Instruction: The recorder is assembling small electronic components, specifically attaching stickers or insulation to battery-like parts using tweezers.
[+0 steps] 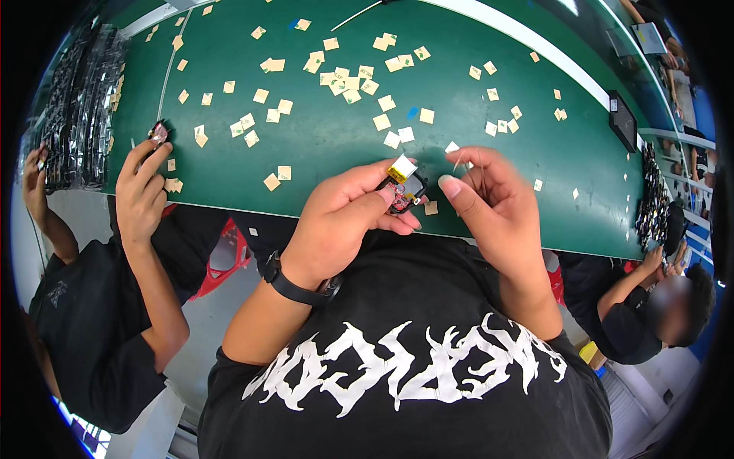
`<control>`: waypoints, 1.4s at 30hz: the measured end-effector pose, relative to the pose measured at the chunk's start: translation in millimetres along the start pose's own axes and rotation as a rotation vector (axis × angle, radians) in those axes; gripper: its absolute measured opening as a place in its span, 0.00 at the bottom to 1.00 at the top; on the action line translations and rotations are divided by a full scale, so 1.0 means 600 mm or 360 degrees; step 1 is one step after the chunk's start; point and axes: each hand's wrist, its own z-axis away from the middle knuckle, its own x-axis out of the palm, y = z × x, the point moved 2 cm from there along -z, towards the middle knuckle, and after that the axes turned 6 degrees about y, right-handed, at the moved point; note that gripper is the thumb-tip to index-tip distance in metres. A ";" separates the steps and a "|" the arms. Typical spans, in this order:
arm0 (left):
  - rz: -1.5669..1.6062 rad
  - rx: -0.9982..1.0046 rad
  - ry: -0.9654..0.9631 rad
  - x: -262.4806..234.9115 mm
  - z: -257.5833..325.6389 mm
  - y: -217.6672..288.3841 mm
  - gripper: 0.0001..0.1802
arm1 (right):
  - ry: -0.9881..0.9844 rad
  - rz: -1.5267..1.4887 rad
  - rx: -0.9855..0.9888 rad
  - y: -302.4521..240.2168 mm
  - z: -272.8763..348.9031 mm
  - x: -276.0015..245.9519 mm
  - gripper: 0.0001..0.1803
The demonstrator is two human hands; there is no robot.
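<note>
My left hand [344,218] grips a small black device housing [423,186] just over the table's near edge. Inside the housing a red circuit board [401,200] shows. A silver pouch battery with a yellow taped end [401,167] sticks up from its top. To the right, my right hand [493,203] is raised a little apart from the housing, thumb and forefinger curled. Between its fingers runs a thin tweezers-like metal tool [482,182], partly hidden and blurred by motion.
Many small cream square stickers [352,83] lie scattered over the green table [550,191]. A screwdriver [356,15] lies at the far edge. Stacked black parts [84,107] stand at left. A co-worker's hand [141,183] holds a small part there; another person [657,306] sits at right.
</note>
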 end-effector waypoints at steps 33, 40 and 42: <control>-0.0422 0.0184 0.0138 0.014 -0.003 -0.004 0.18 | -0.0297 0.0679 -0.0680 -0.008 -0.012 -0.003 0.14; -0.0484 0.0171 0.0148 0.016 -0.002 -0.002 0.15 | -0.0288 0.0827 -0.1068 0.005 -0.019 -0.005 0.11; -0.0490 0.0179 0.0157 0.016 -0.002 -0.003 0.14 | -0.0251 0.0683 -0.0908 0.009 -0.015 -0.002 0.08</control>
